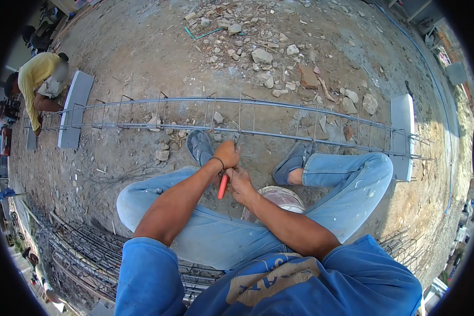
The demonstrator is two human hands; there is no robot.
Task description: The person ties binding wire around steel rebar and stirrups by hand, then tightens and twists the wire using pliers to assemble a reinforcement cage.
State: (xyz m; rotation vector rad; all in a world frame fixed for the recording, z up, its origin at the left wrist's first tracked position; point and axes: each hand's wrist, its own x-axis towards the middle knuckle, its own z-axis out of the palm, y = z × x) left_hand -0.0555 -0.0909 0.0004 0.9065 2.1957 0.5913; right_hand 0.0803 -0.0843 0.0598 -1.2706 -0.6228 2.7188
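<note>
In the head view my left hand (227,154) is closed, its fingers curled just on the near side of the steel rebar frame (279,136). What it grips, if anything, is hidden. My right hand (240,185) sits right below it, closed around a red-handled tool (223,187) whose handle sticks out toward my lap. The tool's working end is covered by my hands. Long bars with wire stirrups make up the frame, which lies across in front of my feet, resting on a grey block (76,110) at the left and another grey block (402,138) at the right.
I sit on an upturned whitish bucket (277,198). A co-worker in a yellow shirt (35,79) bends at the frame's left end. Broken stones (262,56) lie beyond the frame. More rebar cages (84,253) are stacked behind me at the left. A blue hose (429,73) runs along the right.
</note>
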